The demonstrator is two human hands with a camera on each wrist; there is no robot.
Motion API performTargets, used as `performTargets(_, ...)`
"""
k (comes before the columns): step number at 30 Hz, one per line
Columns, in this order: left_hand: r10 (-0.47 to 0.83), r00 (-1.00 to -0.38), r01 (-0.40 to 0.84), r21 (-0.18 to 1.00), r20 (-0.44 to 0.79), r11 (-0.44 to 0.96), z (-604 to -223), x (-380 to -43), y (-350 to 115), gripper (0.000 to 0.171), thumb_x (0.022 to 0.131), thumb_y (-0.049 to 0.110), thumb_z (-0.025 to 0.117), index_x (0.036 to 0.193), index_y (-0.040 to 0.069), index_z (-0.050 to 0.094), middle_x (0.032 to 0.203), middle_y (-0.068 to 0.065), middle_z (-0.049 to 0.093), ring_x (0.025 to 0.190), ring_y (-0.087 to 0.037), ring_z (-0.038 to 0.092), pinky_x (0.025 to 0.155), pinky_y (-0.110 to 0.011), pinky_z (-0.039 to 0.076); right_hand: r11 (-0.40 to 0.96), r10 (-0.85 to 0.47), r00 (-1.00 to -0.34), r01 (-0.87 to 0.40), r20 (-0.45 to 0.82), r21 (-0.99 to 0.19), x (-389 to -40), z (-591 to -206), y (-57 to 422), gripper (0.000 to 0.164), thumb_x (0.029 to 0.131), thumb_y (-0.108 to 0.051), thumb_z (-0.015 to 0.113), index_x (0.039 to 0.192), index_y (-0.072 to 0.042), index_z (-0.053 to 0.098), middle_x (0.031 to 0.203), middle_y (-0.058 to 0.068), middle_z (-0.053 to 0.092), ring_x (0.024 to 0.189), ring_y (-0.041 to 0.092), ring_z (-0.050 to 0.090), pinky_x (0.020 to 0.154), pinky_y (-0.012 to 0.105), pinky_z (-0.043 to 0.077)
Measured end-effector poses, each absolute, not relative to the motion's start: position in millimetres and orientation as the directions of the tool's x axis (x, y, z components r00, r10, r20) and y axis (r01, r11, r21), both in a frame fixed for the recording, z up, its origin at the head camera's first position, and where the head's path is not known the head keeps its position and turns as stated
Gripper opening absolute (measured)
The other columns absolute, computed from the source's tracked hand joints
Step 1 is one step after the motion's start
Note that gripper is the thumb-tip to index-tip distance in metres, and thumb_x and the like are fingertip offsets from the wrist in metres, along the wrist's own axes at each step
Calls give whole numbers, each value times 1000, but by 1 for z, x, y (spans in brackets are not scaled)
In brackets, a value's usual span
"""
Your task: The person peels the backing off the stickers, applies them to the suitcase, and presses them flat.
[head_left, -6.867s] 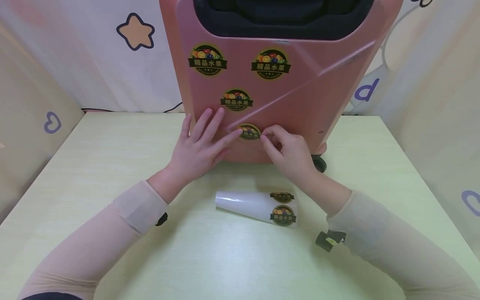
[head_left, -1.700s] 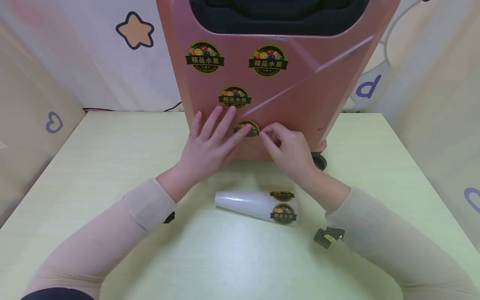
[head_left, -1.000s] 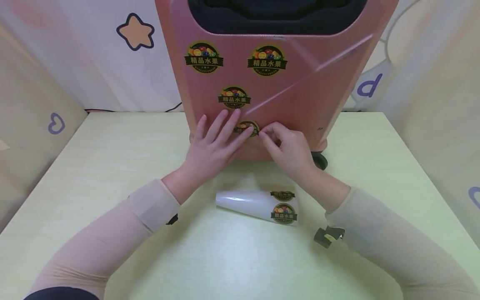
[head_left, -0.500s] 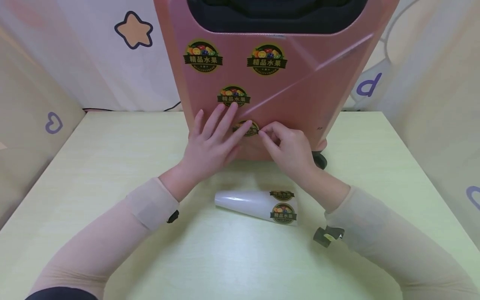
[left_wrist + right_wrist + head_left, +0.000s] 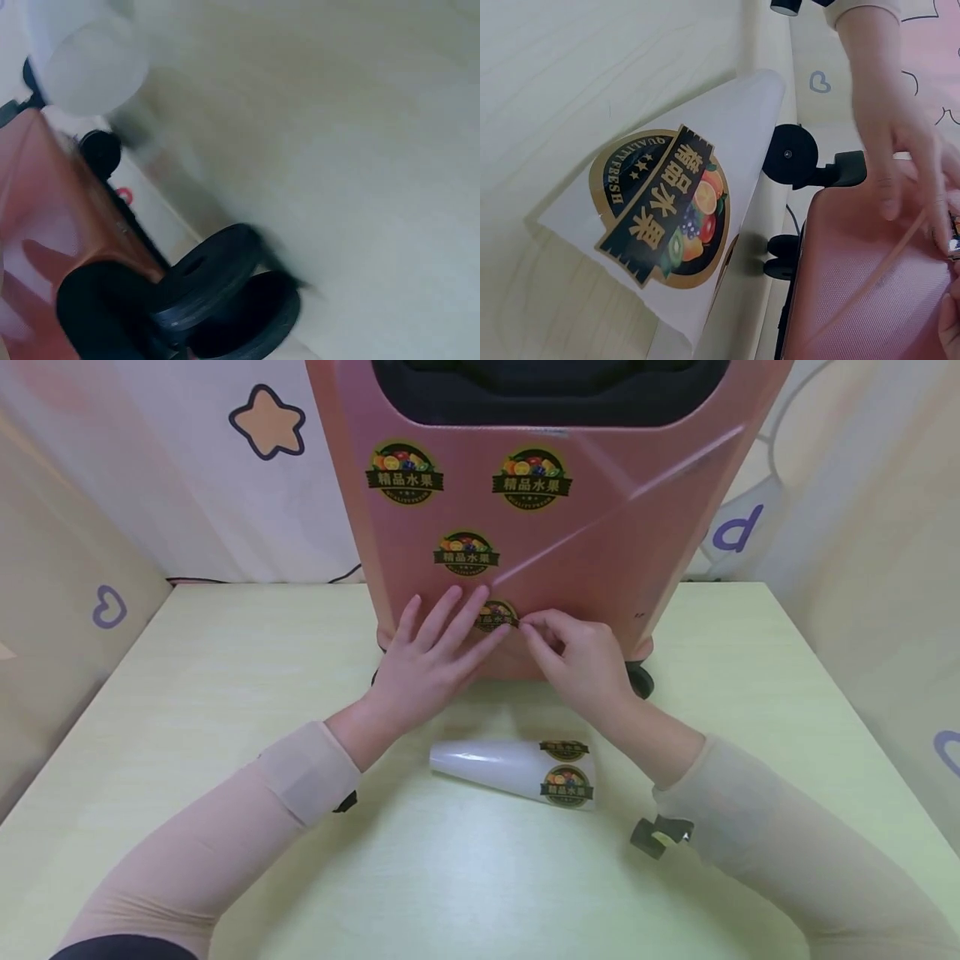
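Note:
A round fruit-label sticker (image 5: 495, 615) with a dark banner lies low on the front of a pink suitcase (image 5: 592, 543). My right hand (image 5: 581, 664) pinches its right edge between thumb and forefinger. Fingers spread and straight, my left hand (image 5: 427, 664) rests on the suitcase, its index fingertip at the sticker's lower right and its fingers over the left part. Above, three more stickers of the same print are on the suitcase, one of them the nearest sticker (image 5: 466, 553). In the right wrist view the left hand (image 5: 911, 135) reaches the sticker, partly cut off by the frame.
A curled white sticker sheet (image 5: 487, 764) with two labels showing lies on the pale table (image 5: 465, 877) between the forearms. Suitcase wheels (image 5: 640, 680) stand on the tabletop. Patterned curtain (image 5: 187, 485) surrounds the table's back and sides. A blurred translucent whitish shape (image 5: 97, 64) shows in the left wrist view.
Since the oldest frame my left hand has shifted right across the sticker. In the last half second its fingertips slid slightly down and right. The right hand keeps its pinch, nearly still.

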State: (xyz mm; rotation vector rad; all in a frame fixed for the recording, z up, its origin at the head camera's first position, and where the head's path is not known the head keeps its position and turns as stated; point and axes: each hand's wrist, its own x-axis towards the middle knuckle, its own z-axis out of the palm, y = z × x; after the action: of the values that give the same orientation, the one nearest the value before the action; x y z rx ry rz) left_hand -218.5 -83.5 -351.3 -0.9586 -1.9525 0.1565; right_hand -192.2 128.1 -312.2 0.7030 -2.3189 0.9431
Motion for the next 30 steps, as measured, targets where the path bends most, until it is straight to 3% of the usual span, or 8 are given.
performTargets(6, 694, -266, 551, -486, 669, 679, -355, -218, -86, 51, 90, 34, 60, 138, 26, 46, 147, -13, 28, 136, -36, 23, 106, -55, 20, 590, -245, -786, -586, 568, -555, -190, -311, 129, 15, 90, -13, 62, 96, -3, 71, 66, 2, 61, 52, 12, 43, 49, 23, 34)
performTargets(11, 665, -214, 593, -446, 716, 670, -346, -221, -84, 51, 90, 32, 59, 138, 23, 45, 147, -14, 29, 135, -37, 22, 106, -57, 17, 579, -231, -820, -549, 524, -603, -186, -308, 130, 16, 90, -12, 62, 99, -3, 71, 73, 5, 66, 54, 14, 45, 48, 23, 35)
performTargets(15, 618, -203, 575, -418, 760, 703, -337, -226, -82, 52, 91, 32, 57, 140, 23, 43, 147, -14, 30, 135, -35, 23, 105, -58, 17, 580, -229, -816, -552, 531, -599, -186, -308, 131, 16, 90, -11, 62, 100, -2, 71, 71, 4, 66, 52, 13, 44, 48, 22, 34)
performTargets(25, 633, -262, 549, -427, 728, 718, -337, -226, -82, 53, 93, 35, 53, 142, 22, 39, 148, -15, 28, 136, -35, 20, 106, -57, 15, 576, -230, -790, -582, 569, -574, -186, -311, 131, 16, 90, -11, 61, 99, -2, 71, 62, 1, 59, 50, 13, 42, 47, 20, 32)
performTargets(30, 633, -246, 552, -431, 734, 714, -338, -228, -82, 53, 93, 35, 54, 142, 24, 38, 148, -14, 27, 136, -35, 21, 105, -57, 16, 587, -223, -781, -586, 584, -559, -187, -311, 131, 16, 89, -10, 61, 97, -1, 71, 60, 1, 58, 50, 12, 43, 48, 20, 34)
